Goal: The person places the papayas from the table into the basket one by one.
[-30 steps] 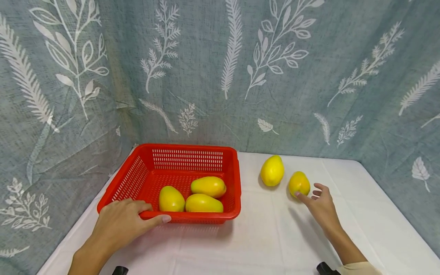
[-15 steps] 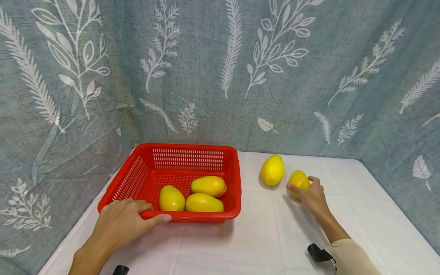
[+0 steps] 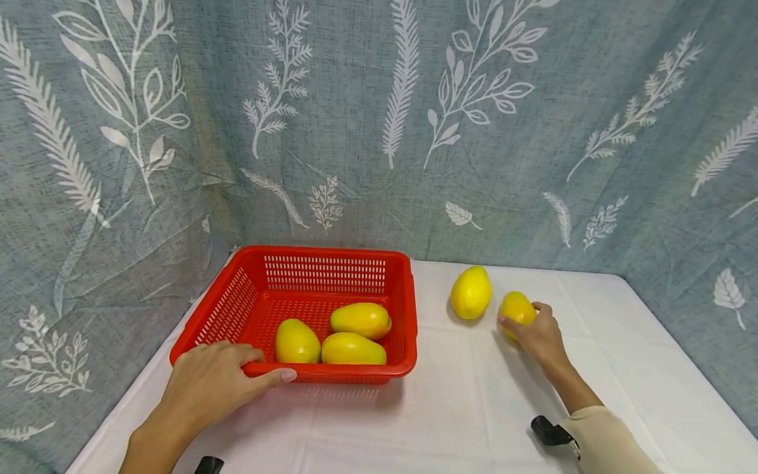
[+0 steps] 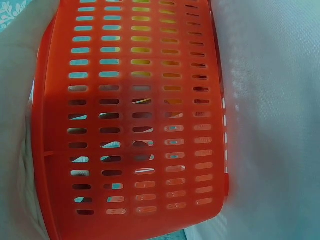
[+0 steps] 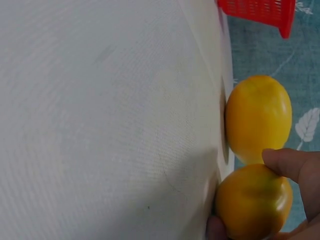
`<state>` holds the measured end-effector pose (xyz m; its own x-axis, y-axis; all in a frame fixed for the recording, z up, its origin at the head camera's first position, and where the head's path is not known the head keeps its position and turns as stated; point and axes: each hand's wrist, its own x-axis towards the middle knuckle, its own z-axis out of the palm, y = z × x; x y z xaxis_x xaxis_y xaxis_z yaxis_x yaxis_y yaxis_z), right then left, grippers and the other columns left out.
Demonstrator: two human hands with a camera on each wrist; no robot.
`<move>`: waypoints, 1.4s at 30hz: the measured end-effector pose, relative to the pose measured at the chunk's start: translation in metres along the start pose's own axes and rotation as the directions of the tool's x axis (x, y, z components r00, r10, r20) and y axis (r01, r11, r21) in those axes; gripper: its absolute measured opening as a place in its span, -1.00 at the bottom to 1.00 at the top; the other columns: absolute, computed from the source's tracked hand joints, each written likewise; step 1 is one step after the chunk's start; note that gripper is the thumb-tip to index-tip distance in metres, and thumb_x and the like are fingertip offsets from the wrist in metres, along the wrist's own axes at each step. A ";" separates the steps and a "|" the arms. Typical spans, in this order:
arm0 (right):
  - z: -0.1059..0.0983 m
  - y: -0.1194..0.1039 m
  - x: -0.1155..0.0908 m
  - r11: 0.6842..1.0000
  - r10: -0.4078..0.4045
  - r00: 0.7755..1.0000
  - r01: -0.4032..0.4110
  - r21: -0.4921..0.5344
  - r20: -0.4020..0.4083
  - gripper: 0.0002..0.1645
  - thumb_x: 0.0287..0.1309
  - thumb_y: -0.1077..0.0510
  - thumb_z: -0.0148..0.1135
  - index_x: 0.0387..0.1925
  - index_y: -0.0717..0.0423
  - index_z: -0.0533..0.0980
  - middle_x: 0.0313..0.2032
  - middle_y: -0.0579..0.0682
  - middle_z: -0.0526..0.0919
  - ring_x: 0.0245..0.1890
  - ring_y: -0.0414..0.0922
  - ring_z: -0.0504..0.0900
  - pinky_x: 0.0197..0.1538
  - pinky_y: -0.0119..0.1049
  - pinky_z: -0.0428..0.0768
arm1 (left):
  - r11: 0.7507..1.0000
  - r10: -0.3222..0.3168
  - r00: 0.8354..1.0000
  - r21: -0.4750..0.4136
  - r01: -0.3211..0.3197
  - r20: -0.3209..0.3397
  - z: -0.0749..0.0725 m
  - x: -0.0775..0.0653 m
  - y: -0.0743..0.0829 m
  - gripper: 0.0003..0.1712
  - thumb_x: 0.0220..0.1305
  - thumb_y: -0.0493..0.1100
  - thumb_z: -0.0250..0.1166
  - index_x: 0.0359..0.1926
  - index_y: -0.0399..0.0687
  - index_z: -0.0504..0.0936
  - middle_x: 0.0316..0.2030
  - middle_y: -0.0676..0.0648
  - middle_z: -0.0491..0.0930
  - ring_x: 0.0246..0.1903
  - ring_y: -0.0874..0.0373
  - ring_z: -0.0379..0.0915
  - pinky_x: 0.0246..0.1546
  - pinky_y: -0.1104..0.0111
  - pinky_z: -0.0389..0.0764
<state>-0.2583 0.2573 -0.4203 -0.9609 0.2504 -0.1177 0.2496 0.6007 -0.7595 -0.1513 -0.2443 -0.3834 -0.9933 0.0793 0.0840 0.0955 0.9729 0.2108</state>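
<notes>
My left hand [image 3: 216,382] grips the near rim of a red plastic basket [image 3: 331,252], thumb along the outside. In the left wrist view the slotted basket wall [image 4: 57,125] fills most of the picture. Three yellow mangoes lie in the basket: one on the left [image 3: 297,342], one behind [image 3: 360,320], one in front [image 3: 353,349]. On the right, my right hand [image 3: 541,336] holds another yellow mango [image 3: 516,307] at the cloth, thumb on one side and fingers on the other [image 5: 252,202]. Just left of it and farther back lies one more mango [image 3: 471,293].
A white cloth [image 3: 438,408] covers the table. Grey-green curtains with white leaf prints [image 3: 355,197] hang behind and at both sides. A black wrist camera mount [image 3: 551,431] shows at the right sleeve [image 3: 606,438].
My right hand has moved left onto the mango and closed its fingers round it. My left hand and the basket stay as they were.
</notes>
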 end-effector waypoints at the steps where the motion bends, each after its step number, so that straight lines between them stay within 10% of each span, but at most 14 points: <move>1: 0.000 0.000 0.000 1.000 -0.001 1.000 0.001 0.001 0.000 0.17 0.38 -0.10 0.32 0.58 0.49 -0.11 0.43 0.58 0.20 0.37 0.38 0.33 0.46 0.30 0.34 | 1.000 0.001 1.000 -0.001 -0.001 -0.001 0.000 0.000 0.000 -0.06 0.07 0.73 0.24 -0.06 0.03 0.86 -0.13 -0.11 0.82 -0.03 -0.23 0.68 0.08 -0.29 0.58; 22: -0.016 -0.015 -0.035 0.998 -0.027 0.998 0.024 0.056 0.051 0.22 0.39 -0.24 0.32 0.66 0.28 -0.14 0.51 0.47 0.17 0.38 0.30 0.36 0.40 0.25 0.42 | 1.000 -0.011 1.000 -0.003 0.011 0.013 0.000 -0.002 -0.001 -0.06 0.09 0.72 0.24 -0.05 0.02 0.85 -0.12 -0.12 0.82 -0.01 -0.24 0.68 0.11 -0.30 0.56; 42: 0.005 -0.091 -0.092 0.954 -0.246 0.957 0.211 0.212 0.151 0.07 0.30 -0.16 0.46 0.61 0.02 0.09 0.41 0.15 0.38 0.24 0.10 0.53 0.20 -0.11 0.56 | 1.000 -0.018 1.000 -0.010 0.018 0.011 0.000 -0.001 0.001 -0.03 0.08 0.74 0.22 -0.03 0.01 0.85 -0.09 -0.13 0.82 0.03 -0.27 0.66 0.14 -0.33 0.53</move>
<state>-0.1929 0.1755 -0.3431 -0.9995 -0.0227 -0.0230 0.0098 0.4650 -0.8853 -0.1506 -0.2433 -0.3828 -0.9955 0.0643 0.0697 0.0783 0.9718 0.2222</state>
